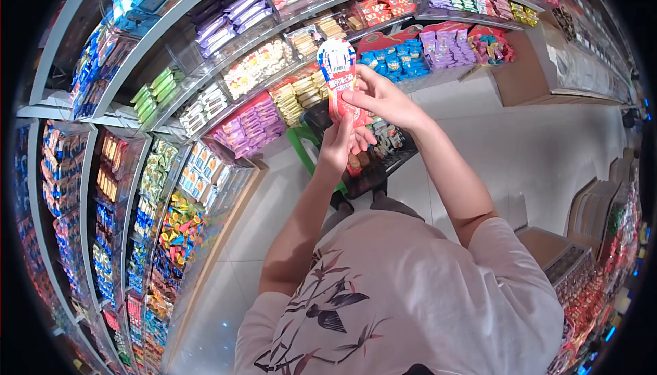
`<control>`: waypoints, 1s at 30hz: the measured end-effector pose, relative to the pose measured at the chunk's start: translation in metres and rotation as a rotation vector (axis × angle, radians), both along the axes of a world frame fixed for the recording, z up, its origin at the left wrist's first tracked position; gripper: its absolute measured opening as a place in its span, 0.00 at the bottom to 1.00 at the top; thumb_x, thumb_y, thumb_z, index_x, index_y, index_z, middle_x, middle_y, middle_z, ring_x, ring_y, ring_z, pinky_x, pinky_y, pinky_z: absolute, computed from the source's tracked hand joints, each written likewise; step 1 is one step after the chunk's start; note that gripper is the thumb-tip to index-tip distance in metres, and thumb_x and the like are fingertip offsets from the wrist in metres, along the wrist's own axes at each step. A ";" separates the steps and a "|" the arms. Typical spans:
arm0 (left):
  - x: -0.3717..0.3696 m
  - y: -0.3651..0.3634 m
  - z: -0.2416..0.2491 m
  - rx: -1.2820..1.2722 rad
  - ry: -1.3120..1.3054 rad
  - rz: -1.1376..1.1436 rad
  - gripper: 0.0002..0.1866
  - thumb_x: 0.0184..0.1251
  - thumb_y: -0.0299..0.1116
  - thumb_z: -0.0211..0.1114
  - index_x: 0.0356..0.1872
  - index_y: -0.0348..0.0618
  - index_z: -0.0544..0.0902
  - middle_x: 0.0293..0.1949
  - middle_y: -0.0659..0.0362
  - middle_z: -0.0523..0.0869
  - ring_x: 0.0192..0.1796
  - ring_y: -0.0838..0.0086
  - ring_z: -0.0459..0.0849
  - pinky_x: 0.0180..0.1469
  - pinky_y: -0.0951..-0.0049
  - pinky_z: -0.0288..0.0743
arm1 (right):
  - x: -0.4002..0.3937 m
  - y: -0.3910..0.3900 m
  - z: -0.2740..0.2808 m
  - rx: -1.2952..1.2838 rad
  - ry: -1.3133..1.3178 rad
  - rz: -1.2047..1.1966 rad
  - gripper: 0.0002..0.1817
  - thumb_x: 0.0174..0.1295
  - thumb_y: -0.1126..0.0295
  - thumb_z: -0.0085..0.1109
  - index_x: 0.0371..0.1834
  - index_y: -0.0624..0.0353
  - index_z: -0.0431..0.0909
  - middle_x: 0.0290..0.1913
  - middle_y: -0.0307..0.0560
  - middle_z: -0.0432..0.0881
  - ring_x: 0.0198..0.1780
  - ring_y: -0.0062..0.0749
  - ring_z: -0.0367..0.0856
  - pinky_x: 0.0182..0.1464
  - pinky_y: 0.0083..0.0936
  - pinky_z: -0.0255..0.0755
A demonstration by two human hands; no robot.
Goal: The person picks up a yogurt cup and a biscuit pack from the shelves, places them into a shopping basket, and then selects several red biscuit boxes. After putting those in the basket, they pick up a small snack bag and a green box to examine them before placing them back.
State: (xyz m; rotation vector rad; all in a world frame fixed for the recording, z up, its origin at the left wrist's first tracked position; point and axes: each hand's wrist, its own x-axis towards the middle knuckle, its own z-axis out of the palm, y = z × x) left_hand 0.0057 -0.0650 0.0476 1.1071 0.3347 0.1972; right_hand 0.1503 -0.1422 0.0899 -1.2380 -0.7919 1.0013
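A long red and white snack packet (337, 67) with a barcode and rounded top is held up in front of me, its printed side facing me. My left hand (337, 146) grips its lower end, thumb on the front and fingers curled behind. My right hand (384, 100) closes on its right side, with the thumb lying across the printed front. Just below the hands is a black basket (373, 182) with small packaged goods in it, partly hidden by my left hand and forearm. A green frame or handle (301, 148) shows at its left.
Curved tiered shelves wrap around the left and front, with purple packets (252, 123), blue packets (393, 60) and white-wrapped sweets (259, 67). A wooden-sided display (517, 67) stands at the front right. Cardboard boxes (592, 211) stand at right on the tiled floor (472, 125).
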 end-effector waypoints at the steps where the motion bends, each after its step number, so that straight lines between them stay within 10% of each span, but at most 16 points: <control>1: -0.002 0.002 0.000 0.007 0.016 -0.015 0.27 0.78 0.52 0.42 0.45 0.34 0.78 0.28 0.57 0.84 0.26 0.84 0.73 0.29 0.83 0.66 | -0.001 0.002 -0.002 -0.013 0.010 0.014 0.25 0.66 0.67 0.60 0.64 0.61 0.65 0.50 0.39 0.78 0.48 0.17 0.75 0.50 0.19 0.71; 15: -0.027 0.025 -0.041 0.110 0.176 0.008 0.17 0.77 0.39 0.51 0.61 0.45 0.70 0.43 0.61 0.80 0.36 0.84 0.77 0.35 0.84 0.73 | 0.010 0.022 -0.047 -0.137 0.310 -0.463 0.17 0.70 0.65 0.51 0.57 0.63 0.71 0.49 0.44 0.81 0.48 0.23 0.81 0.52 0.23 0.74; 21: -0.002 0.058 -0.063 -0.167 0.142 0.216 0.26 0.74 0.38 0.57 0.67 0.42 0.62 0.50 0.54 0.79 0.53 0.71 0.79 0.49 0.66 0.80 | -0.014 0.018 -0.077 -0.204 -0.531 0.214 0.21 0.71 0.61 0.50 0.59 0.64 0.68 0.46 0.53 0.80 0.47 0.31 0.78 0.51 0.27 0.71; 30: 0.077 0.050 -0.028 -0.183 0.211 0.499 0.13 0.70 0.35 0.61 0.49 0.39 0.76 0.47 0.53 0.84 0.44 0.72 0.85 0.44 0.69 0.82 | 0.092 0.021 -0.092 -0.188 -0.363 0.331 0.20 0.66 0.63 0.56 0.56 0.65 0.74 0.49 0.50 0.82 0.51 0.29 0.79 0.56 0.26 0.71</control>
